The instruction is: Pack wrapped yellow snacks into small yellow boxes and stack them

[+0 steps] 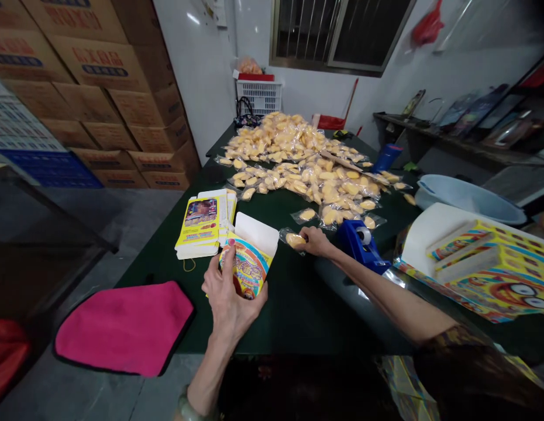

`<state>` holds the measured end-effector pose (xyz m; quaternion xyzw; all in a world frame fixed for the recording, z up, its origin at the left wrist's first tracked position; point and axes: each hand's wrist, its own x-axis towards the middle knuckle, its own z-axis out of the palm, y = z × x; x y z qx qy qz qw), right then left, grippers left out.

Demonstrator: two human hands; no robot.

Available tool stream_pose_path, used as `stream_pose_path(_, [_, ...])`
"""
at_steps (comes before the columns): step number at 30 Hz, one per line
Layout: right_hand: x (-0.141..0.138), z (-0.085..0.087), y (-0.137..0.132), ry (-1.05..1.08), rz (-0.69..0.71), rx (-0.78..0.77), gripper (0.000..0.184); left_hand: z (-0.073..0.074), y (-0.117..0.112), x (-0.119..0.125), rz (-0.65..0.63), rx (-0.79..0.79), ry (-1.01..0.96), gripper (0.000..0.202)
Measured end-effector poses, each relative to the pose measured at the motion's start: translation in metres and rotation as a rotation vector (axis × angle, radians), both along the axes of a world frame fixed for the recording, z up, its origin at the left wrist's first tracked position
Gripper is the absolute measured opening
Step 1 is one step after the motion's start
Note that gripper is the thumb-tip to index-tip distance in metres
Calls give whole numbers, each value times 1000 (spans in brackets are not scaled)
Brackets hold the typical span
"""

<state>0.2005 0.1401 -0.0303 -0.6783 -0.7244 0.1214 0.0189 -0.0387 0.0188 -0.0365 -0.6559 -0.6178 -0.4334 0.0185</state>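
Left hand (230, 299) grasps a yellow cardboard box (251, 266), best kept steady near the green worktop's (293, 321) front edge; right hand (318, 241) pinches a plastic-wrapped yellow oval (295, 240).

Cartons (199, 237) left, tape dispenser (357, 248) right, packets (292, 143) behind

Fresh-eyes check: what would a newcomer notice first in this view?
Probably the big heap of yellow pieces in clear plastic packets, across the far part of the dark green tabletop. Next, the flat, bright pink, black-edged item at its near left corner. Then the colourful printed carton with a white flap in the left hand, near the centre.
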Motion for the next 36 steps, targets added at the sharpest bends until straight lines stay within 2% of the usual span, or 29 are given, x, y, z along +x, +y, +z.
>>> stream_pose_path(3, [18, 13, 13, -14, 142, -56, 24, -3, 1, -3, -27, 2, 6, 86])
stream_pose_path(6, [38, 32, 43, -73, 206, -34, 25, -5, 1, -5, -56, -3, 2, 84])
stream_pose_path(8, [44, 38, 66, -104, 236, -43, 26, -6, 0, -3, -76, -8, -9, 82])
stream_pose_path(12, [40, 33, 100, -114, 276, -157, 18, -8, 0, 1, -98, -4, -10, 82])
stream_pose_path(15, [37, 28, 105, -99, 277, -195, 14, -8, 0, 0, -91, 4, 27, 80])
stream_pose_path(18, [39, 33, 92, -64, 282, -136, 18, -6, 1, -3, -45, 23, 87, 81])
stream_pose_path(20, [42, 47, 75, -23, 290, -30, 17, -3, 1, -2, -6, 15, 139, 82])
stream_pose_path(23, [39, 83, 41, 81, 317, 171, 18, 2, 1, 4, 18, -16, 221, 80])
stream_pose_path(25, [30, 110, 13, 220, 395, 300, 24, 6, 2, 10, 16, -17, 256, 80])
stream_pose_path(26, [24, 122, -2, 282, 454, 345, 24, 8, 2, 13, 10, -11, 268, 80])
stream_pose_path(28, [8, 138, -29, 277, 529, 349, 21, 11, 1, 19, -8, 1, 282, 81])
stream_pose_path(30, [-9, 144, -49, 123, 457, 329, 17, 14, -1, 23, -28, 9, 294, 82])
stream_pose_path(32, [-23, 143, -62, -65, 347, 361, 18, 16, -4, 25, -36, 10, 321, 83])
stream_pose_path(36, [-41, 133, -76, -307, 305, 516, 58, 20, -10, 26, -23, -28, 362, 82])
